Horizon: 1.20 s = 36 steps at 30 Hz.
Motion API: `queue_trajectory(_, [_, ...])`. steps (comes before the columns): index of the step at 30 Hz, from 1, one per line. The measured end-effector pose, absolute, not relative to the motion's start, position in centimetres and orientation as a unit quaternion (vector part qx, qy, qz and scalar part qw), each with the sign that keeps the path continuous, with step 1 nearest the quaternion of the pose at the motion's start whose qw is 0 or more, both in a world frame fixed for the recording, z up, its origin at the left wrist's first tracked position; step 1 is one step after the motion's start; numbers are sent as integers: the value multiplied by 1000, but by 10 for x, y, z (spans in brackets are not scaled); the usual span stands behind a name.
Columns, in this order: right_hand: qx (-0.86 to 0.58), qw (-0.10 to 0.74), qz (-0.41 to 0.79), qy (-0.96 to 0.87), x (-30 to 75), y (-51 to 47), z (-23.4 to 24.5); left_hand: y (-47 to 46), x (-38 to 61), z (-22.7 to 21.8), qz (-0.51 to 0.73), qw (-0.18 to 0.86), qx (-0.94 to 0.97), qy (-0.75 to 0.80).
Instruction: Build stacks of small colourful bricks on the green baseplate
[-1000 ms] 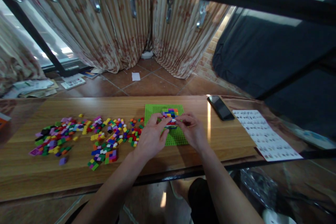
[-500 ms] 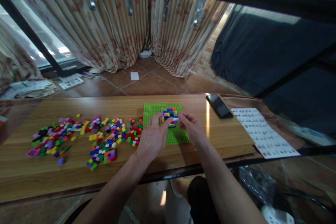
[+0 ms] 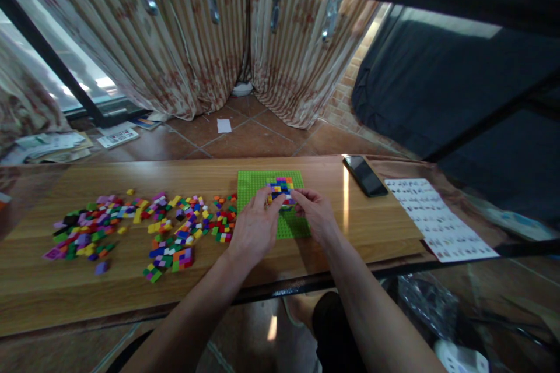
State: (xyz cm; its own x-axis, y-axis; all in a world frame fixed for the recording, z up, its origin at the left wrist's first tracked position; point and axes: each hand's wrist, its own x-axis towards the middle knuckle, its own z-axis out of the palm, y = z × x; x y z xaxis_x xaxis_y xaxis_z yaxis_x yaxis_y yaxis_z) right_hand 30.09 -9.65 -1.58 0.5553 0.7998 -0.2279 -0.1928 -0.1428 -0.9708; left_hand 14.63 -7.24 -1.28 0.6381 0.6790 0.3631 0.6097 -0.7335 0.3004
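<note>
A block of multicoloured toy bricks (image 3: 280, 185) stands on the green baseplate (image 3: 249, 183) in the middle of the table. My left hand (image 3: 256, 221) is closed around the near left side of this brick build, its thumb across the front and its fingers along the left. My right hand (image 3: 315, 213) pinches at the build's right edge, thumb and index finger together. Whatever lies between those fingertips is too small or hidden to name. Both hands cover part of the build's front.
Loose bricks (image 3: 94, 227) lie scattered over the table's left half, several close to the baseplate. A black phone (image 3: 365, 176) rests at the back right, beside a printed sheet (image 3: 437, 218) at the table's right end. Striped curtains (image 3: 196, 41) hang beyond the table.
My right hand has moved slightly left, its fingertips now closer against the build's right side. My left hand has stayed almost where it was.
</note>
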Motion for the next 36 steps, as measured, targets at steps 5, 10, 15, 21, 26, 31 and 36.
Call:
queue_trajectory(5, [-649, 604, 401, -231, 300, -95, -16, -73, 148, -12, 221, 62, 902, 367])
queue_trajectory(10, [-661, 600, 383, -237, 299, -95, -15, -73, 150, -14, 217, 45, 904, 366])
queue_trajectory(15, [-657, 602, 363, -273, 300, -94, -16, -77, 152, -14, 205, 21, 904, 374])
queue_trajectory(21, [-649, 614, 331, -305, 300, -94, -21, -80, 153, -12, 192, 24, 903, 384])
queue_trajectory(26, [-619, 619, 389, -286, 301, -96, -20, -77, 149, -17, 224, 63, 902, 365])
queue_trajectory(31, [-596, 625, 414, -288, 302, -97, -18, -76, 147, -17, 229, 72, 900, 363])
queue_trajectory(36, [-591, 634, 407, -291, 300, -96, -21, -76, 145, -17, 237, 70, 896, 369])
